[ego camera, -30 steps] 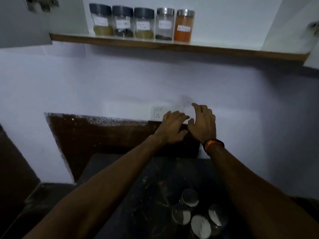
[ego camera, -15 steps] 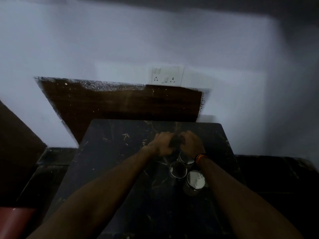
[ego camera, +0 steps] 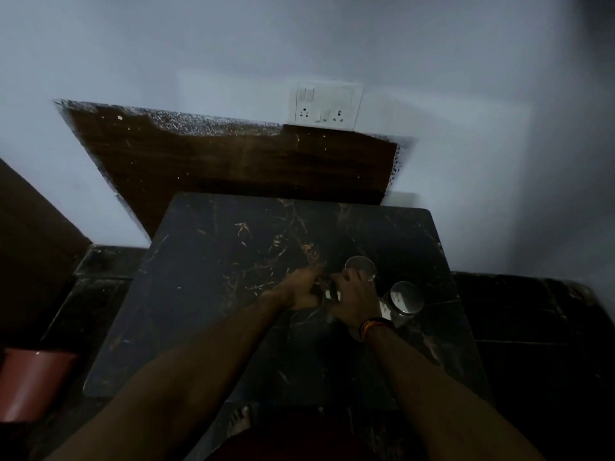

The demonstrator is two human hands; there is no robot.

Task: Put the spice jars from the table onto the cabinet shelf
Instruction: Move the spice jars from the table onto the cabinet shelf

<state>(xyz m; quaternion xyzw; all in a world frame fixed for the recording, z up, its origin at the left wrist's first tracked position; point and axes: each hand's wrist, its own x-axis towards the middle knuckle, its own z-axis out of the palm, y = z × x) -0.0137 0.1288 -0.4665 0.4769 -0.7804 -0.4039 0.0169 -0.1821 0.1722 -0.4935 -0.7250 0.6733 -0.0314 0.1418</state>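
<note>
Both hands low over the dark table, meeting at one spice jar between them. Left hand curled against the jar's left side, fingers wrapped toward it; right hand curled over its right side and top, thumb and fingers closed round it. Only a sliver of the held jar visible between the palms, with a small pale patch, perhaps a label; nothing legible. Dark and orange band round the right wrist.

Just beyond the right fingertips, a second jar upright on the table, round shiny lid facing up, touching or nearly touching the hand; hard to tell which. To the right, a third jar, also upright, glass body and reflective lid, a white label edge on its left side, unreadable in the dim light and blur.

Table top black with pale and brownish veining, marble-like, pushed near a white wall. Behind it, a dark brown wooden panel leaning or fixed against the wall, its upper edge speckled white. Above the panel, a white switch-and-socket plate. Dark floor tiles on both sides, a reddish object at lower left, bare toes under the table's near edge.
</note>
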